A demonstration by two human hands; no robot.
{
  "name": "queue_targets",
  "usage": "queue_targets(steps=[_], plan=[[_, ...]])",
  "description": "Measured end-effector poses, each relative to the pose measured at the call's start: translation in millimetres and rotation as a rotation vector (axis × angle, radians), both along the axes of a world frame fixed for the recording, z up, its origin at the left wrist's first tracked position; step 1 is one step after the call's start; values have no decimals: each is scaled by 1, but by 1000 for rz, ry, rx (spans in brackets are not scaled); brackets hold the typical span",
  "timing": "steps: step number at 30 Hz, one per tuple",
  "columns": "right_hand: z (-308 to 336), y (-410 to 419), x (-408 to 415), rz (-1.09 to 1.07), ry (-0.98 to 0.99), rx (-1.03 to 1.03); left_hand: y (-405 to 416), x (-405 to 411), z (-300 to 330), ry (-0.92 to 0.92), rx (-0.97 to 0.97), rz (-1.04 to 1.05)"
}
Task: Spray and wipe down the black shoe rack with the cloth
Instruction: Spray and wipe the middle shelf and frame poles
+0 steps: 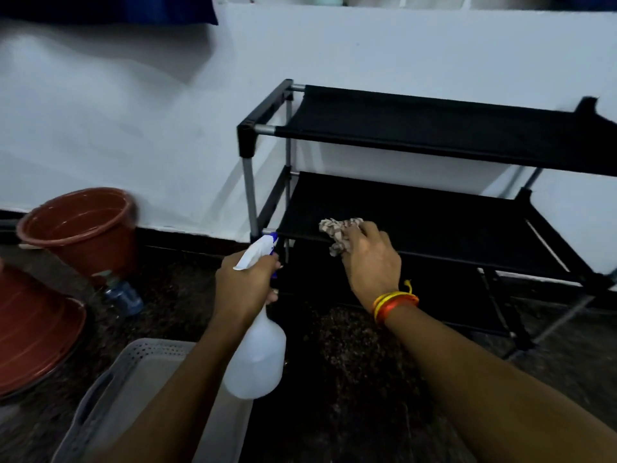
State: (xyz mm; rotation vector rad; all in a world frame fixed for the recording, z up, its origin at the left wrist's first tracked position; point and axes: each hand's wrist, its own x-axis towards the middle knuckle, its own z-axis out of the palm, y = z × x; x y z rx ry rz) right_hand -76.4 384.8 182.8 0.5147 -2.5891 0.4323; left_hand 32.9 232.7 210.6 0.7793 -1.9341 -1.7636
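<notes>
The black shoe rack [434, 128] stands against the white wall [133, 111] at about 2 o'clock in the view, with 2 black fabric shelves plainly visible on grey metal tubes and black corner joints; a lower level below them is too dark to make out. On the front edge of the second shelf, near its left end, lies the bunched patterned cloth [337, 233], beige and white. The right hand [370, 262] grips the cloth from above with curled fingers and presses it onto that shelf edge; red and yellow threads [394, 302] circle its wrist.

Just to the left, at about 6 o'clock from the rack's front left post, the left hand [245, 285] is clenched around the neck of a translucent white spray bottle [257, 359], whose white and blue nozzle points up towards the rack's lower left corner. The bottle's body hangs below the hand.

At 9 o'clock a reddish-brown plastic bucket [83, 228] sits tilted on the dark speckled floor [350, 362], with a small clear bottle [123, 295] just below it and another reddish-brown tub [33, 329] at the left edge. A grey perforated basket [133, 355] sits at 7 o'clock, under the left forearm.
</notes>
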Motion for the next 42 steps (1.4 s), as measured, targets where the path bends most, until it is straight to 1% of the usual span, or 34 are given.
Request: queue_targets(steps=[15, 20, 24, 27, 32, 34, 38, 40, 42], plan=[[-8, 188, -15, -271, -29, 24, 117, -24, -1, -77, -65, -262], [-8, 243, -19, -352, -37, -22, 153, -31, 3, -94, -78, -335], [-9, 271, -17, -388, -57, -83, 187, -40, 9, -81, -79, -396], [-8, 281, -13, -348, -43, -186, 215, -48, 13, -74, -75, -434], [2, 287, 7, -340, 54, -476, 256, -58, 23, -32, -4, -448], [11, 291, 15, -341, 118, -629, 271, -61, 29, -7, 6, -462], [45, 302, 17, -434, 276, -878, 291, -65, 33, 24, -12, -480], [63, 308, 8, -454, 340, -941, 298, -67, 33, 30, -18, -493], [78, 308, -3, -449, 327, -939, 301, -69, 34, 29, -21, -497]])
